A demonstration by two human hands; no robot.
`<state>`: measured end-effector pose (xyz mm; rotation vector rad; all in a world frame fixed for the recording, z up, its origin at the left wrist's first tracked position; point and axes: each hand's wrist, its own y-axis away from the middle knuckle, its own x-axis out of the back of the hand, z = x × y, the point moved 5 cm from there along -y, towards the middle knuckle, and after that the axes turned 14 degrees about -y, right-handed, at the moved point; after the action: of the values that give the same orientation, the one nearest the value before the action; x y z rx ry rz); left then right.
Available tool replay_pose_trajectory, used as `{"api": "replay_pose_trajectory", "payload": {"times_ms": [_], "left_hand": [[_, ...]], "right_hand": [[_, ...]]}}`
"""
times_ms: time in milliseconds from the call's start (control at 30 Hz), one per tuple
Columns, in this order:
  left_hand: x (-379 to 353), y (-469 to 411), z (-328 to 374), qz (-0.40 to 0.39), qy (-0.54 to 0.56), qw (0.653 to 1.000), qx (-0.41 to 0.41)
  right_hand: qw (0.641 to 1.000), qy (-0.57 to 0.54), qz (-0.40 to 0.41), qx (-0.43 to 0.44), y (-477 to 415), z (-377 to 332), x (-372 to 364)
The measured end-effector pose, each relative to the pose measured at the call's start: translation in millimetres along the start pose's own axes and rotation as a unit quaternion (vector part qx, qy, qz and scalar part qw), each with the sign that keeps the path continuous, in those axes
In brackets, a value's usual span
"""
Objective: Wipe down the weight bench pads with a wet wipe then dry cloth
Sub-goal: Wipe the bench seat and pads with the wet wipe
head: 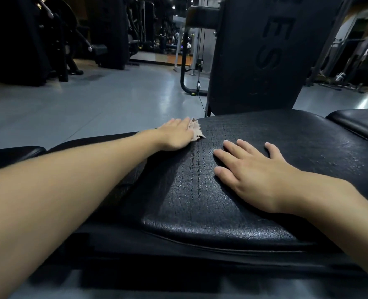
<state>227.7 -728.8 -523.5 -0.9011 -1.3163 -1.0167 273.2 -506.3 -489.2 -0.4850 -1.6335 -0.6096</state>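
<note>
Head view

- Bench pad (200, 190) — black, grained upholstery with a rounded near edge. It fills the middle of the frame. Its surface has a sheen, with fine dark streaks running away from the camera.
- Left hand (175, 134) — reaches across to the pad's far left corner and lies palm down. The fingers are straight and together, not curled round anything, and press flat on the wipe.
- Wipe (197, 130) — a pale, crumpled piece at the far left corner of the pad. It lies under the left fingertips, with its ragged edge sticking out to the right of them. Whether it is the wet wipe or the dry cloth cannot be told.
- Right hand (249, 171) — lies palm down on the middle of the same pad, near the left hand but apart from it. The fingers are straight and spread, it holds nothing, and it does not touch the wipe.
- Second pad (357, 126) — black, at the right edge, just beside the main pad with a narrow gap between them.
- Upright panel (265, 50) — dark and padded, standing behind the bench, with raised letters that are only partly legible.
- Floor (92, 100) — grey and glossy, beyond the bench.
- Gym machines (27, 39) — dark frames at the far left, dimly lit and with little detail.
</note>
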Motion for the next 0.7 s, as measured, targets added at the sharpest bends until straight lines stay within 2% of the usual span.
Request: {"api": "replay_pose_trajectory", "payload": {"times_ms": [233,567,700], "left_hand": [[0,3,-3,-0.006,0.01,1.0,0.019],[-7,160,20,0.01,-0.001,0.997,-0.081],[-12,215,26,0.013,-0.027,0.993,-0.112]], "right_hand": [[1.0,-0.009,0.002,0.001,-1,1,-1],[0.999,-0.032,0.035,0.009,5,-4,5],[0.997,-0.008,0.056,0.047,10,-21,12]]}}
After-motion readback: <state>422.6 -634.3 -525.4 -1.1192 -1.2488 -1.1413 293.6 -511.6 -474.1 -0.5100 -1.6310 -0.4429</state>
